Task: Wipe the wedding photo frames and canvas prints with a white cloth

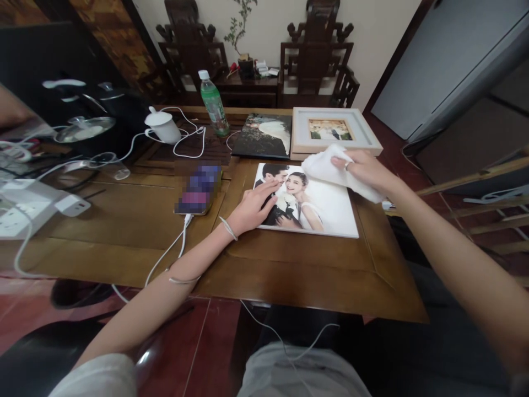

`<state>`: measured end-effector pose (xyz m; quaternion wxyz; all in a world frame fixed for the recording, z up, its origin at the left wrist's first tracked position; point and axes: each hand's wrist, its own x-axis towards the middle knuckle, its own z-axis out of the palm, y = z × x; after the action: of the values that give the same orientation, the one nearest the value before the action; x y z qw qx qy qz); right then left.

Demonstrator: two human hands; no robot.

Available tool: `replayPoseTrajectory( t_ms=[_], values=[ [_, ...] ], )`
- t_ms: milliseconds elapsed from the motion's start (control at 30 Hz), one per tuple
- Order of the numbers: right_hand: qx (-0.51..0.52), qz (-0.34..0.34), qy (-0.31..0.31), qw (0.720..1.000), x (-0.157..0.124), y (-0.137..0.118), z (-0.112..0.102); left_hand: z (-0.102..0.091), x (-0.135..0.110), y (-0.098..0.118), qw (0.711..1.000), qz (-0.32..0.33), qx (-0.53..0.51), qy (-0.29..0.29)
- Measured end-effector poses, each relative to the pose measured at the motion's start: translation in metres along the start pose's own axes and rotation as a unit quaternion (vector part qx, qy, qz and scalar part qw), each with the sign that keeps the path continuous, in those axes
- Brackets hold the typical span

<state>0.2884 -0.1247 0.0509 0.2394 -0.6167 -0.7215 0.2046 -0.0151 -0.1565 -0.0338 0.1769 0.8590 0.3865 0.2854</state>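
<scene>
A photo panel [330, 207] showing a couple lies flat near the right end of the wooden table. My left hand [257, 207] rests on its left side with the fingers stretched out. Gripped in my right hand [367, 168] is a white cloth [324, 165], spread over the panel's upper right corner. The cloth hides that corner, and it hangs down below the hand. Just behind the panel are a dark photo panel [264, 136] and a white-framed picture [366, 132].
Left of the panel lies a phone [199, 190] on a white charging cable [182, 242]. Farther back stand a green-labelled bottle [214, 105] and a white lidded cup [162, 125]. A power strip [25, 207] and tangled cables occupy the left end. Dark wooden chairs [317, 55] stand beyond the table.
</scene>
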Motion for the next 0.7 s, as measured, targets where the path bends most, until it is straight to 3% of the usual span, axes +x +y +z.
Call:
replayPoseTrajectory(
  t_ms=[100, 200, 533, 600, 700],
  values=[
    [0.018, 0.010, 0.021, 1.000, 0.010, 0.005, 0.003, 0.000, 0.000, -0.001, 1.000, 0.003, 0.003, 0.001],
    [0.010, 0.002, 0.047, 0.999, -0.006, 0.004, 0.009, 0.000, 0.000, -0.001, 1.000, -0.001, 0.000, 0.001],
    [-0.017, -0.123, -0.053, 0.991, -0.158, -0.036, 0.026, 0.000, 0.000, 0.000, 1.000, -0.009, 0.001, 0.010],
    [-0.023, -0.145, -0.071, 0.987, -0.165, -0.040, 0.028, 0.000, 0.000, -0.001, 1.000, -0.003, -0.002, 0.010],
    [-0.032, -0.150, -0.086, 0.985, -0.148, -0.043, 0.030, 0.000, 0.001, -0.003, 1.000, 0.003, -0.002, 0.012]
  ],
)
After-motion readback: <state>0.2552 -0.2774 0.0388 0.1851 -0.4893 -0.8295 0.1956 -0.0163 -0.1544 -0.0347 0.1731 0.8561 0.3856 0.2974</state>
